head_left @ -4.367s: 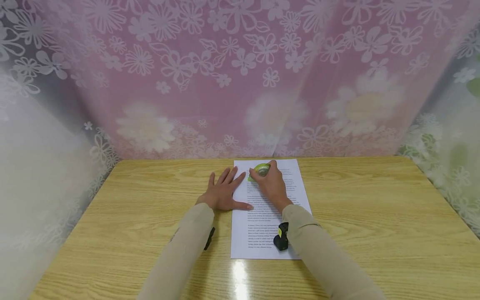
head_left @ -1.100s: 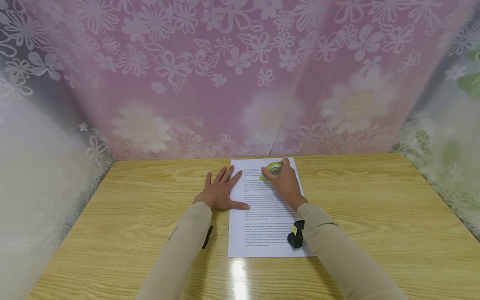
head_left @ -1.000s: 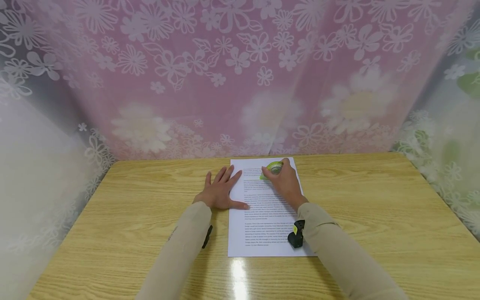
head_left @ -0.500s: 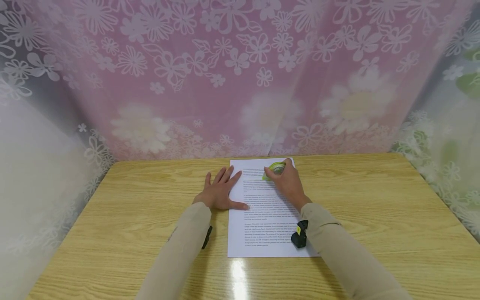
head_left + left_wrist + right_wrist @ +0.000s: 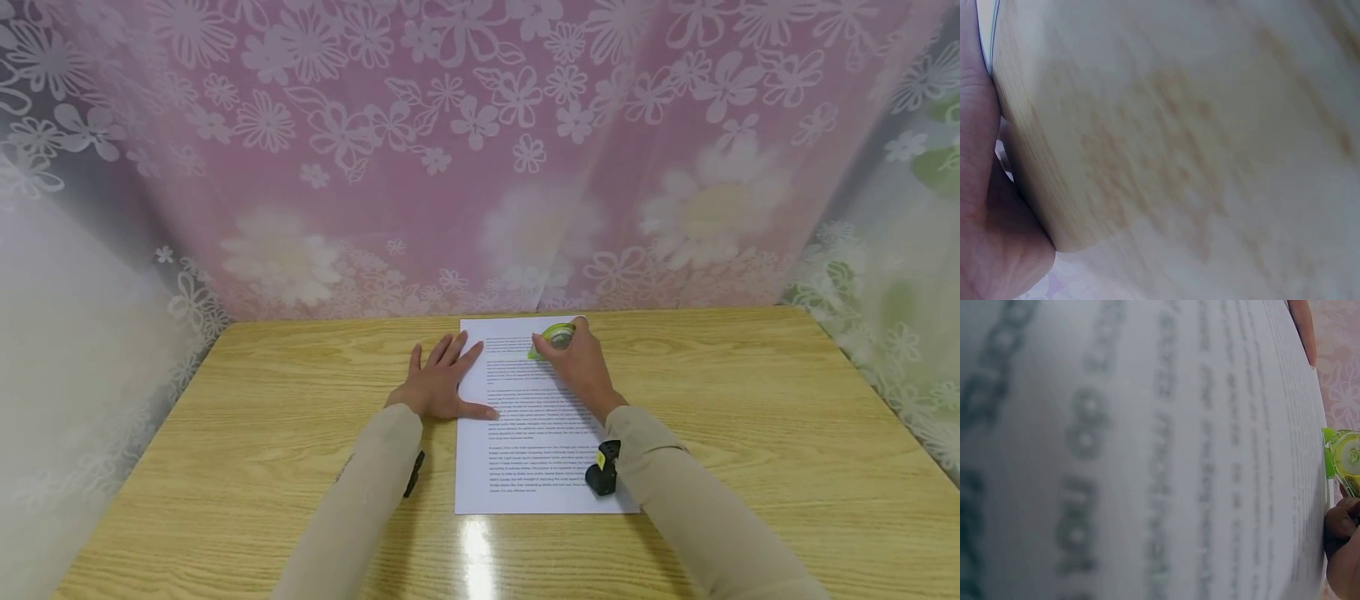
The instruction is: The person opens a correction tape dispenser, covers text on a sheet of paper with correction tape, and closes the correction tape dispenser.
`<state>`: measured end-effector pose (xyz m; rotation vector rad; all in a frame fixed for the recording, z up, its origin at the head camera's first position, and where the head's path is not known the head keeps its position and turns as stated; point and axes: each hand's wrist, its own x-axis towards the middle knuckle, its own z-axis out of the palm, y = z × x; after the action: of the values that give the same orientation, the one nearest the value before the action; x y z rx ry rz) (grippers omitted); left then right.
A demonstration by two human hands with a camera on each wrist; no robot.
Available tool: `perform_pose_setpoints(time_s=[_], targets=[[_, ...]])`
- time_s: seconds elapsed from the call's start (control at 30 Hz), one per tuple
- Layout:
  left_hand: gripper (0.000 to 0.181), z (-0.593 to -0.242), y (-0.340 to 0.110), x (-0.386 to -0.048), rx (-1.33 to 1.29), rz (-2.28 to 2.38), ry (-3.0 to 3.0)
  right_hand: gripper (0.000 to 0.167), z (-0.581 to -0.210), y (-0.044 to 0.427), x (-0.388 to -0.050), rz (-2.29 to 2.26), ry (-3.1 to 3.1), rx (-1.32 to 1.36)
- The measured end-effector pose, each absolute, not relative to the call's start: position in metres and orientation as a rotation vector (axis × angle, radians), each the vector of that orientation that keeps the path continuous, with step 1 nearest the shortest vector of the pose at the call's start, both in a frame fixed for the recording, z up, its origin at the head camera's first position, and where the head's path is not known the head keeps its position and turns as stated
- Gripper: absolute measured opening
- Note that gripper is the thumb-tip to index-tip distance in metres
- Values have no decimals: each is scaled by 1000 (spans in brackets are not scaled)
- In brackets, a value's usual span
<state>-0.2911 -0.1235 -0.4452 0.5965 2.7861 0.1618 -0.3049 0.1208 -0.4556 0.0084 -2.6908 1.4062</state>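
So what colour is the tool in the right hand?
Translucent yellow-green; the tool shows best in the right wrist view.

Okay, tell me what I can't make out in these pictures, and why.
Head view: most print on the paper, too small; the right hand and right sleeve cover some.
Head view: part of the green tape dispenser, behind the right hand.
Right wrist view: the dispenser's remainder, cut off by the right edge; nearest print, blurred.
Left wrist view: the table, blurred; the left hand, cut off by the left edge.
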Motion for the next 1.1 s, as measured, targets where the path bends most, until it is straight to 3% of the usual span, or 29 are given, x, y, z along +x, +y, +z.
perform_pose_setpoints(time_s=[1.1], targets=[[113,-443,-123,-290,605,163,2785,70,-454,136,-304,1375,-2707,-44]])
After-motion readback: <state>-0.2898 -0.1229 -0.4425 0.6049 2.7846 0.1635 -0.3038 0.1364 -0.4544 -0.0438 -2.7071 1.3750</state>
